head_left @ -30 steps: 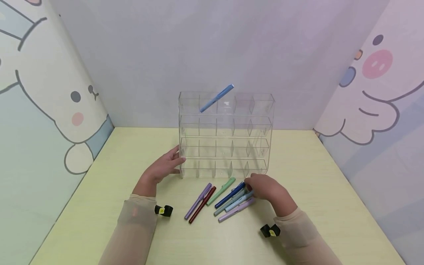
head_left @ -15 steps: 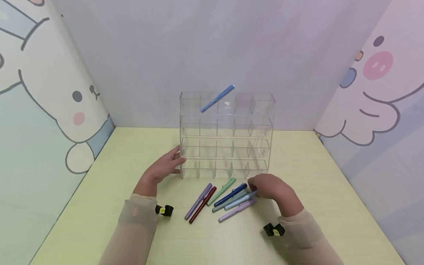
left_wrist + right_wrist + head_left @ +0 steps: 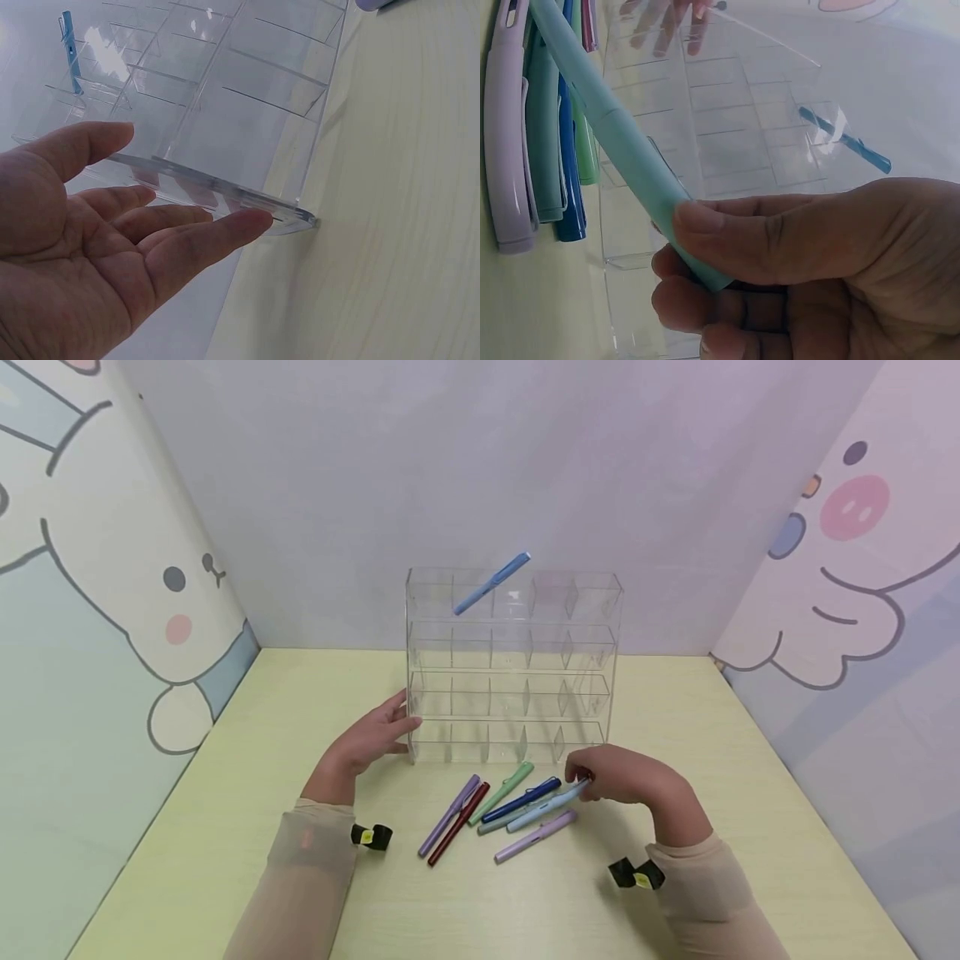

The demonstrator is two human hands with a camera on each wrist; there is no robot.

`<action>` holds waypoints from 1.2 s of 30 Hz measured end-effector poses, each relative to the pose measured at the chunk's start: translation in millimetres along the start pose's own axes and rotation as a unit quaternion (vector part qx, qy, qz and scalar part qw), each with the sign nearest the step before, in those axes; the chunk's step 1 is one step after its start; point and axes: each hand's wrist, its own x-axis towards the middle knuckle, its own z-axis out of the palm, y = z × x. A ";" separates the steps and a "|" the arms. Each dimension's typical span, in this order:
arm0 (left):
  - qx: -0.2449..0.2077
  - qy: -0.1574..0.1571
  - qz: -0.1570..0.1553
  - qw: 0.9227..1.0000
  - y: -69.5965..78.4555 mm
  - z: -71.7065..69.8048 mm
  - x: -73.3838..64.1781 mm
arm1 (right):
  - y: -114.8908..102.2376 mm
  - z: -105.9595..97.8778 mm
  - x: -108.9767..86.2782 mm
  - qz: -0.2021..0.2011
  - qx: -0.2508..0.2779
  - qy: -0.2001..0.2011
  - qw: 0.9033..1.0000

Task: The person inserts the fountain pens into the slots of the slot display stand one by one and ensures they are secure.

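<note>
A clear acrylic rack [image 3: 510, 693] with rows of compartments stands on the table. My left hand [image 3: 375, 737] is at its left side, fingers extended and touching the side panel [image 3: 225, 187]. With thumb and fingers my right hand [image 3: 622, 774] pinches one end of a light blue pen [image 3: 543, 808]; that end is raised, the pen tilted. Around it lie a dark blue pen [image 3: 521, 800], a grey-green pen [image 3: 491, 828] partly hidden, and a lilac pen [image 3: 534, 838]. A blue pen [image 3: 492, 583] lies slanted across the rack's top row.
To the left lie a green pen [image 3: 500, 793], a dark red pen [image 3: 458, 824] and a purple pen [image 3: 448, 816], in front of the rack. A pale wooden table [image 3: 480, 910] is bounded by a grey back wall [image 3: 480, 460] and cartoon-printed side panels.
My right hand has moved right and slightly up, lifting the gripped end of the light blue pen away from the lilac one. The left hand stays at the rack's side.
</note>
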 end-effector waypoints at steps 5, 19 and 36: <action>0.001 0.000 -0.001 1.000 -1.0 -0.5 0.1 | 0.0 -3.5 -1.3 -0.022 0.024 -0.002 0.999; 0.011 0.005 -0.003 1.000 -1.8 -0.9 -0.8 | -1.1 -14.4 -6.8 -0.139 0.169 0.084 0.972; 0.005 0.002 -0.002 1.000 0.0 0.2 -1.3 | 4.4 -17.6 -3.8 -0.214 0.304 0.204 0.906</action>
